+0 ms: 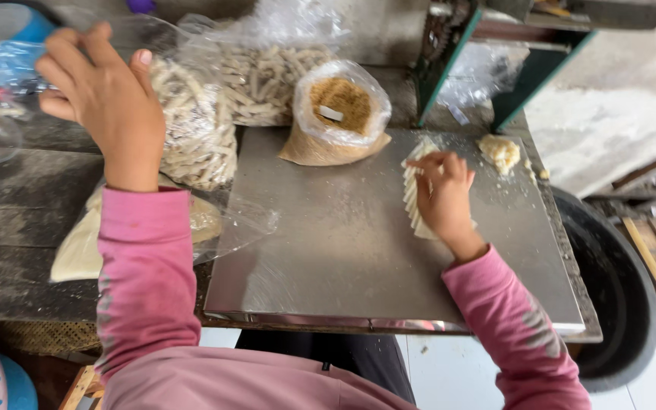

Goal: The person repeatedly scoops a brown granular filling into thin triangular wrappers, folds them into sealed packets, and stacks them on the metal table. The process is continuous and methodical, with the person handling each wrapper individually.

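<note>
My right hand (443, 190) rests on a pleated strip of pale dough (411, 199) lying on a steel tray (343, 250), fingertips pressing its upper end. My left hand (104, 95) is raised over the table's left side, fingers spread, holding nothing, close to a clear plastic bag of dough sticks (195, 125). A lump of dough (499, 150) sits at the tray's far right corner. Both arms wear pink sleeves.
An open bag of brown crumbs (337, 110) stands at the tray's back edge, with another bag of sticks (267, 76) behind. A flat bag of pale dough (77, 247) lies on the dark wooden table. A green-framed machine (449, 45) stands at the back; a black tub (620, 296) is on the right.
</note>
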